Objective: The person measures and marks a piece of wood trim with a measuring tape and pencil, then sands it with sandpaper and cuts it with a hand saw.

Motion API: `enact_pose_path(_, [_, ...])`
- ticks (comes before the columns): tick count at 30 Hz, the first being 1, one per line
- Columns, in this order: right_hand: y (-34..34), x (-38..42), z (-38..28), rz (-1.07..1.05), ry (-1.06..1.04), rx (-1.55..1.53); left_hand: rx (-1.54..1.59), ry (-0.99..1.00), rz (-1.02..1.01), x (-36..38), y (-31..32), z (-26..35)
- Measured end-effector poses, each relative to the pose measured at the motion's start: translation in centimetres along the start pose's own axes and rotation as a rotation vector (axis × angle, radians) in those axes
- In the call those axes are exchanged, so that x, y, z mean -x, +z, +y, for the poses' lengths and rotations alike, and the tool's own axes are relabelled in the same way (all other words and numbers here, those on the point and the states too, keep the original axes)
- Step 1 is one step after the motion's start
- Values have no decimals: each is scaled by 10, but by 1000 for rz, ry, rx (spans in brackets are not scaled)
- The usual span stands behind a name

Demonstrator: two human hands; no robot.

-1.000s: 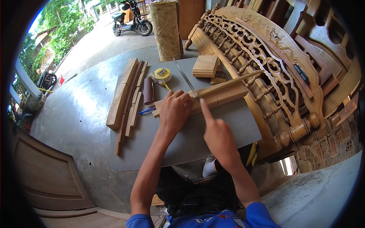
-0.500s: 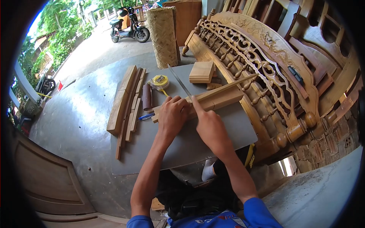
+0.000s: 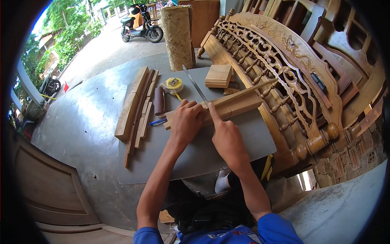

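Observation:
My left hand (image 3: pixel 187 121) is closed over the left part of a wooden block (image 3: pixel 241 104), its fingers curled onto the wood. A thin wooden strip (image 3: pixel 254 88) lies along the block's far edge. In my right hand (image 3: pixel 228 136) is a long, tapered metal blade (image 3: pixel 195 84), its handle hidden in my fist. My right index finger is stretched along the blade, which crosses the wood just right of my left hand and points away from me. A dark line runs across the block right of the blade.
On the grey board (image 3: pixel 162 166) lie a blue pen (image 3: pixel 157 122), a brown roll (image 3: pixel 159 101), a tape measure (image 3: pixel 173 85) and several wood strips (image 3: pixel 136 105). Square wood blocks (image 3: pixel 218 76) sit behind. A carved wooden panel (image 3: pixel 280 77) stands to the right, a woven roll (image 3: pixel 178 38) at the back.
The blade and my right hand have shifted slightly right and toward me relative to the wood. My left hand stays on the block. The whole view has tilted a little.

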State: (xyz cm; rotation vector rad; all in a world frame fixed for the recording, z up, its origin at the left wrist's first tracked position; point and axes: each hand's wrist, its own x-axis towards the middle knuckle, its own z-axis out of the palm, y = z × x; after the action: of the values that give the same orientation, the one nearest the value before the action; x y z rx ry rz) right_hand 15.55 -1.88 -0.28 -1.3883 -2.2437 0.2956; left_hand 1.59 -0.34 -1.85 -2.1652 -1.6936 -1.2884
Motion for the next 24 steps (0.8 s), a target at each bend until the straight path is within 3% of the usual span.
enact_pose_path(5, [-55, 97, 10, -138, 108, -33, -18, -33, -5, 1, 0, 2])
enact_pose_path(10, [-98, 124, 22, -59, 83, -98, -4, -28, 37, 2, 1, 2])
enact_pose_path(15, [-63, 101, 30, 120, 63, -268, 67, -91, 76, 3, -3, 7])
enact_pose_path(19, [-36, 94, 28, -36, 40, -233, 72, -229, 26, 4, -4, 17])
enact_pose_path(23, [-29, 91, 25, 11, 69, -218, 144, -360, 53, 7, -5, 30])
enact_pose_path(24, [-27, 91, 27, 5, 65, -202, 87, -308, 44, 8, -4, 28])
